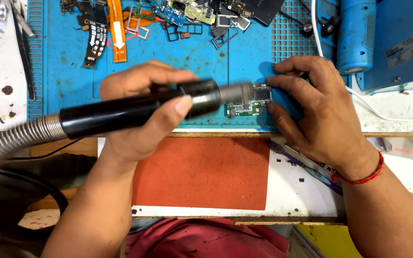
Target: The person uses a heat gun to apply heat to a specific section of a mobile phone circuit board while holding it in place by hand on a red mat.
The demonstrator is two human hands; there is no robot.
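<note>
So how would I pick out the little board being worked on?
Find the blue work mat, then its near edge between the two hands. The small green circuit board lies flat under the right hand's fingertips, at the handheld tool's metal nozzle. Unlike the loose parts heaped farther back, it sits alone.

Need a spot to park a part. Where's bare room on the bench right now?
Free: the blue mat between the orange flex cable and the left hand; the red pad on the lower shelf. Crowded: the mat's top edge with loose phone parts, and around the circuit board, where the right hand and hot-air handpiece meet.
</note>
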